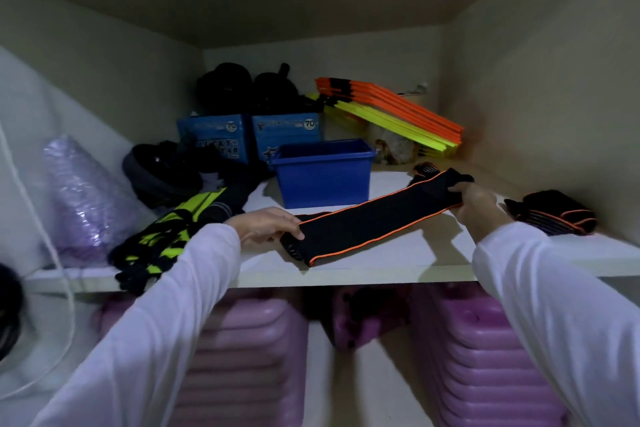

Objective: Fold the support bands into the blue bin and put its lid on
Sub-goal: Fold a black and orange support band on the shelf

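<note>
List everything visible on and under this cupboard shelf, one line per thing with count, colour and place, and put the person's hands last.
open plastic bin: one, blue, mid-shelf, no lid on it
stretched support band: one, black with orange edging, front of shelf, held at both ends
bundled support band: one, black and orange, far right of shelf
cardboard boxes: two, blue, behind the bin
flat slats: a stack, orange and yellow, back right
strap bundle: one, black and neon yellow, front left
wrapped cone: one, purple, far left
ribbed containers: two, pink, under the shelf
left hand: pinches the band's near end
right hand: grips its far end
</note>
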